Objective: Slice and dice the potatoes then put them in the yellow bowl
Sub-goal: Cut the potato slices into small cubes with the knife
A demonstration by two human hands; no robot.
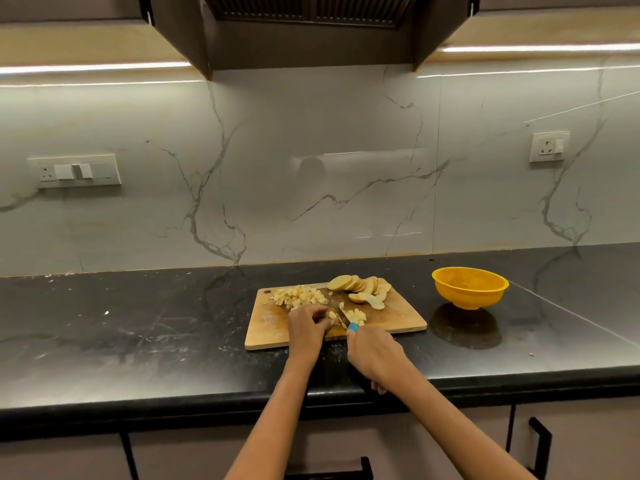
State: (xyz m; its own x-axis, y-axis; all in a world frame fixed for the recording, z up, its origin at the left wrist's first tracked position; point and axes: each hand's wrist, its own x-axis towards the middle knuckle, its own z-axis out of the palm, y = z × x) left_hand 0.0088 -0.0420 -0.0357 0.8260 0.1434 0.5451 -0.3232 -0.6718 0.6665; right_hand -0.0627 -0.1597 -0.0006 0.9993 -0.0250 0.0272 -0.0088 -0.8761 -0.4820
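Item one, the potatoes, all on your wooden cutting board [273, 327]: one fan of round slices [360, 287] lay along the far right edge, overlapping too closely to count; one heap of diced cubes [299, 296] sat at the far left, near the board's hanging hole; one smaller heap of cubes [356, 317] lay just right of the blade. Your left hand [306, 323] had its fingers curled down, pinning a piece of potato [331, 315] against the board beside the blade. Your right hand [375, 355] was wrapped tight around the blue handle of one knife [343, 317], its blade angled away from you across the board's middle, between the two heaps of cubes. The board's near edge ran close to the front lip of the black countertop [138, 323], and its right edge stood apart from one yellow bowl [470, 287], which sat upright on the counter, well right of your knife hand; no potato could be seen inside it from this angle. Open counter stretched wide to the board's left and a narrower band lay behind it up to the marble backsplash [311, 185]. Two socket plates were mounted on that wall, one far left [74, 170], one far right [550, 146]. One range hood [311, 26] hung overhead.
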